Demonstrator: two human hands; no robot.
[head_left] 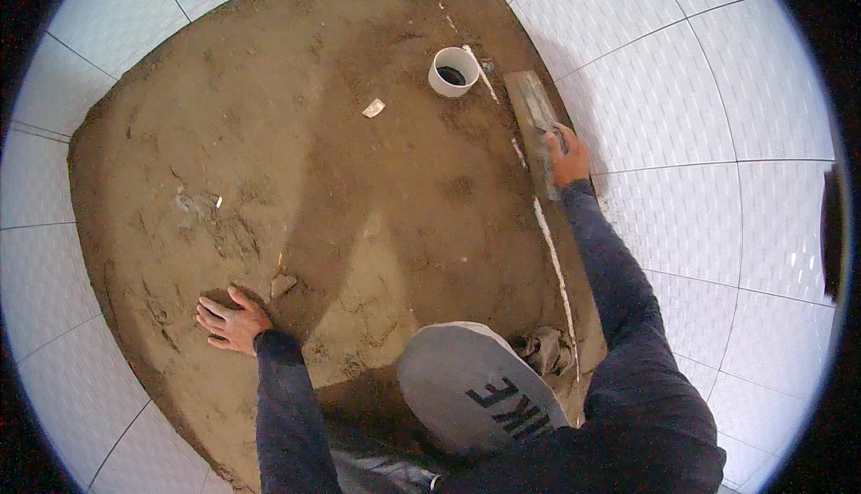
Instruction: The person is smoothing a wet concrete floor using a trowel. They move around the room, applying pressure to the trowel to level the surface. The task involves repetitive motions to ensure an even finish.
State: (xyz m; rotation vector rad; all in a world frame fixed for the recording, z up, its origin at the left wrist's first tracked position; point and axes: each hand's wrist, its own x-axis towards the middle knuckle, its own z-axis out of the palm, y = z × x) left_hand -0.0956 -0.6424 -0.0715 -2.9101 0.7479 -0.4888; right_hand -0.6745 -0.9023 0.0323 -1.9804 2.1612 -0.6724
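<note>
My left hand (233,322) lies palm down on the brown sandy floor bed (242,99), its fingers spread, with nothing held. Beside its fingertips and thumb sits a small stone-like lump (282,285). At the right, my right hand (569,155) is closed around the handle of a long, flat plastering trowel (529,99). The trowel's blade lies along the bed's right edge, close against the tiled wall. Left of the blade, a short white pipe end (454,89) stands up from the bed, with a dark hollow inside.
White tiled walls (664,99) enclose the bed on both sides. A broken whitish strip (558,265) runs near the right wall. A pale chip (374,108) lies left of the pipe. Near my body are a grey rounded shape with lettering (448,368) and a crumpled brownish lump (545,351).
</note>
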